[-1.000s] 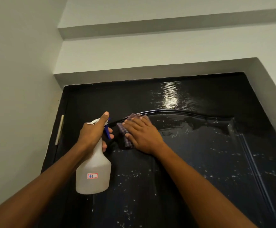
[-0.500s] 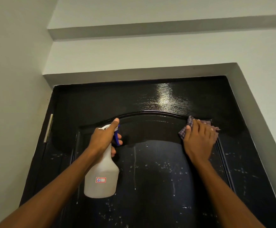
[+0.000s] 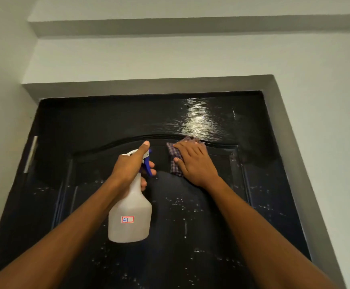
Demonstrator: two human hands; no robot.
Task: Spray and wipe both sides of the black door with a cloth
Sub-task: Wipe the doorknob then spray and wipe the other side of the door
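The black door [image 3: 190, 236] filled the lower part of the head view, shut in its grey frame [image 3: 149, 85], and its near face was wet. The right hand [image 3: 193, 163] lay flat with straight fingers on a checked cloth [image 3: 175, 161], pressing it against the door just under the arched moulding [image 3: 128, 141] at the top of the raised panel. The left hand [image 3: 130, 167] was curled round the neck of a white spray bottle [image 3: 130, 217], thumb on top and fingers at the blue trigger [image 3: 148, 164], holding it up close to the door. The band above and around the cloth looked smooth and glossy, so it was probably already wiped, while droplets and a few runs lay scattered over the lower panel and both side rails. By that reading, spraying of this face was largely done and wiping was only at the top. The far side could not be seen, so I judged it still to do.
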